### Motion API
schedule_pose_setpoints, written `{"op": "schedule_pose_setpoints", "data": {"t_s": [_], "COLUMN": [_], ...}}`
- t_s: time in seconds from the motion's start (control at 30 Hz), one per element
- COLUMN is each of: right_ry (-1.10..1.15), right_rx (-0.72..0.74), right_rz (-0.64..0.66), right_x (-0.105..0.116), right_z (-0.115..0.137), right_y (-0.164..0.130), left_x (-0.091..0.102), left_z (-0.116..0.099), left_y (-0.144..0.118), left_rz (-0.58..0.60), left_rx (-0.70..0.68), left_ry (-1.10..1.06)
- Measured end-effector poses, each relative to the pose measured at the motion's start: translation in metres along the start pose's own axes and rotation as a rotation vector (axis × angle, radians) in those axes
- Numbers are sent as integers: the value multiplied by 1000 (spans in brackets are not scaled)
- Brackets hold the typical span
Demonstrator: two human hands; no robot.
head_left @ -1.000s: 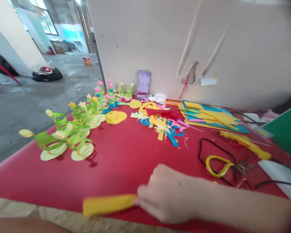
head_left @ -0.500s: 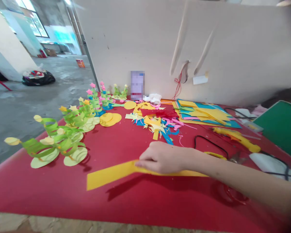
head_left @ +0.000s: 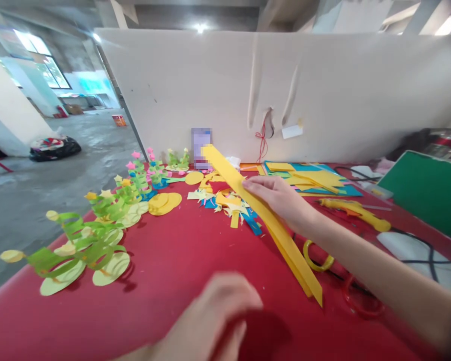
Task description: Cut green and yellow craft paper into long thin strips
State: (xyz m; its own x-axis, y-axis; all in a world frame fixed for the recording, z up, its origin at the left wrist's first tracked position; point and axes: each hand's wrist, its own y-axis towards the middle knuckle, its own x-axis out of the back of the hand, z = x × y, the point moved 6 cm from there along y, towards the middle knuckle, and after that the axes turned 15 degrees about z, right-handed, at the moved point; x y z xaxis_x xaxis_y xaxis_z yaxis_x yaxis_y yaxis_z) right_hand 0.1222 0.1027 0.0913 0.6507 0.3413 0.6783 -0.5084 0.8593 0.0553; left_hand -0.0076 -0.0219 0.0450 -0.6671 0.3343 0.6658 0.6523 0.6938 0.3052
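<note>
My right hand [head_left: 274,198] pinches yellow paper strips [head_left: 261,208] between thumb and fingers. The strips run slantwise above the red table, their upper end in front of the phone-like screen and their lower ends slightly splayed. At the bottom, motion-blurred, is my left hand [head_left: 225,306]; its fingers curve with a gap to the thumb and nothing shows in it. Close to the strips' lower end are yellow-handled scissors [head_left: 318,256] and a red ring-shaped handle [head_left: 361,298], partly behind my right forearm.
Green paper curls on round bases [head_left: 110,268] stand along the left of the red table [head_left: 165,306]. Behind are yellow paper discs [head_left: 164,204], scraps [head_left: 229,203] and stacked coloured sheets [head_left: 315,178]. At right lie a yellow glue gun [head_left: 355,214], black cords and a green board [head_left: 424,195].
My right hand has lifted and turned the yellow strips from nearly level to a steep slant. My left hand has come into view from below. The camera's view has tilted up.
</note>
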Motion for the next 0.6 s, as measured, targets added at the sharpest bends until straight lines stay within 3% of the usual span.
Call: {"op": "schedule_pose_setpoints", "data": {"t_s": [0.1, 0.13, 0.2, 0.3, 0.4, 0.5, 0.6], "right_ry": [528, 572, 529, 408, 415, 510, 447], "right_rx": [-26, -26, 19, 98, 12, -135, -135], "right_rz": [138, 162, 177, 153, 177, 258, 258], "right_x": [-20, -25, -32, -36, -40, -47, -51], "right_z": [0, 2, 7, 11, 3, -10, -18], "right_y": [-14, -17, -20, -22, -27, -39, -55], "left_x": [22, 24, 22, 15, 15, 33, 60], "left_z": [29, 38, 45, 51, 53, 57, 70], "left_y": [30, 39, 57, 69, 74, 79, 83], "left_rz": [-141, -181, -147, -154, -198, -296, -412], "left_rx": [173, 219, 231, 277, 239, 123, 59], "left_ry": [-490, -704, -901, -1024, -1078, -1100, -1099]}}
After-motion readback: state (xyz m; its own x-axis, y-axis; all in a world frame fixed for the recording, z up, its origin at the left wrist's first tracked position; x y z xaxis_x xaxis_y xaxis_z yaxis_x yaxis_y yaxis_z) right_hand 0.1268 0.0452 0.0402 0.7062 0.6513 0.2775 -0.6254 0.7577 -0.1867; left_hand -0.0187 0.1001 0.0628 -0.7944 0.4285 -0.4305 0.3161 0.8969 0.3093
